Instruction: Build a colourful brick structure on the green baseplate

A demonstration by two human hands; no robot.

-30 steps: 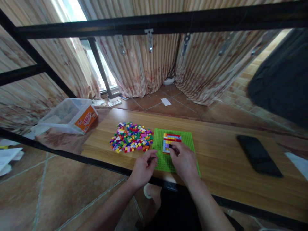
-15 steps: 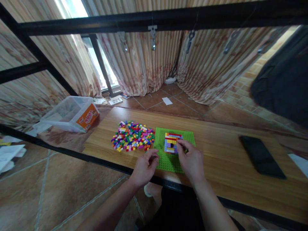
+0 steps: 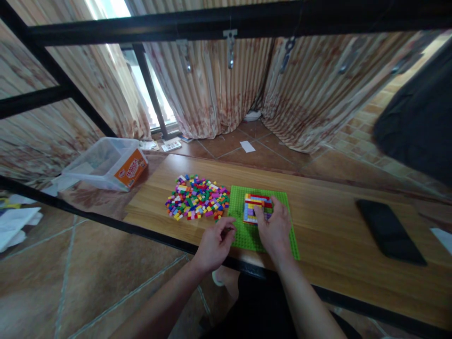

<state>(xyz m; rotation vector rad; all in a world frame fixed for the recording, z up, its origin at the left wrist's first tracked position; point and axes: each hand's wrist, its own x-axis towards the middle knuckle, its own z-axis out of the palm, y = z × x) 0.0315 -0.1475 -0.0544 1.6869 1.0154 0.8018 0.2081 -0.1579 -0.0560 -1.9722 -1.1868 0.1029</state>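
Note:
A small build of toy bricks (image 3: 249, 212), with red, yellow, white and lilac rows, sits on the green baseplate (image 3: 243, 240). My right hand (image 3: 274, 230) reaches over its right side, thumb on the near middle and fingers at the far right corner, gripping it. The hand covers part of the build. Left of it, my left hand (image 3: 215, 242) hovers at the plate's left edge, fingers curled in toward the thumb; whatever they hold, if anything, is hidden. Beyond that hand lies a pile of loose coloured bricks (image 3: 197, 197).
The wooden table (image 3: 325, 226) has a black phone-like slab (image 3: 390, 230) at the right. Left of the table, on the floor, stands a clear plastic bin (image 3: 102, 162) with an orange label. A black metal bar (image 3: 197, 29) crosses above, before the curtains (image 3: 208, 94).
My right hand has gone from a pinch at the build's right side to thumb and fingers spread across it. The left hand stays nearly still. The view has shifted slightly.

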